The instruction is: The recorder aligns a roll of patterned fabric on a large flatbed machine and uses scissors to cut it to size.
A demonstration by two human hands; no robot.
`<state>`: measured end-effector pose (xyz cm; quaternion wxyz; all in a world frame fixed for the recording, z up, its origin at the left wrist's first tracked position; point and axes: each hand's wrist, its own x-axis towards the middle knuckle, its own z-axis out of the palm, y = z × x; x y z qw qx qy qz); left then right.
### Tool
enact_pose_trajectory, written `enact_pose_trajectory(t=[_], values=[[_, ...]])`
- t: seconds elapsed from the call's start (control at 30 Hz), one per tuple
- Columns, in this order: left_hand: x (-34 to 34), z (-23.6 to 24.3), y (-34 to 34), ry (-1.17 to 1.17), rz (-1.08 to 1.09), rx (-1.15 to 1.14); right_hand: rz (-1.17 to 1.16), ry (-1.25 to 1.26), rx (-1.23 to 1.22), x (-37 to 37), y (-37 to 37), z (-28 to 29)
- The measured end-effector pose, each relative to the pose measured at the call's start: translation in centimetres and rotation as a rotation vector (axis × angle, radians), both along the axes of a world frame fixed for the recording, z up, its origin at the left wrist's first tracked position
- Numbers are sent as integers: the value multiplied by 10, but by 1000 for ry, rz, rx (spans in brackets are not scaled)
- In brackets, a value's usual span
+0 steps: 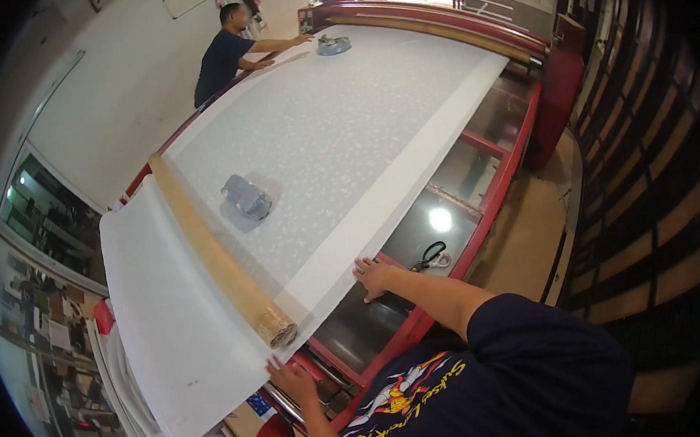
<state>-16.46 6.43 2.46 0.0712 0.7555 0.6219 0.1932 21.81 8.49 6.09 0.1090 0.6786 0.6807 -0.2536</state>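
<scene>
A large white sheet with a pale speckled printed area [375,111] lies over a red-framed machine bed [491,208]. My left hand [292,377] is at the sheet's near edge, fingers spread, below the end of a long tan cardboard roll [215,256] that lies across it. My right hand [374,278] rests farther right along the same edge, fingers apart. A grey wrapped bundle [247,197] sits on the print beside the roll. Black-handled scissors [430,257] lie on the dark metal right of my right hand.
A person in a dark shirt [218,69] reaches onto the sheet's far left edge, near another grey bundle [334,47]. A red roller housing [434,22] spans the far end. Piled white material [133,363] hangs at the left; a dark grille [648,181] stands at the right.
</scene>
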Motion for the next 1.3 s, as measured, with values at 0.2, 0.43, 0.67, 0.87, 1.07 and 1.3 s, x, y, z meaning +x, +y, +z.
enact_pose_trajectory(t=[0.2, 0.43, 0.67, 0.87, 1.07, 1.3], values=[[125, 40, 9, -35, -456, 59, 9, 110, -77, 23, -2, 18], [127, -23, 45, 226, -391, -293, -281, 589, 722, 90, -152, 25], [203, -18, 24, 209, -112, -242, -1098, 261, 611, 284, -443, -45], [436, -4, -29, 32, -425, -22, -1649, 131, -26, 389, -654, -75], [631, -2, -33, 11, -679, -34, -1984, 244, 152, 418, -720, -158], [869, -5, -5, -16, -738, -5, -1791, 415, 90, 496, -641, -138]])
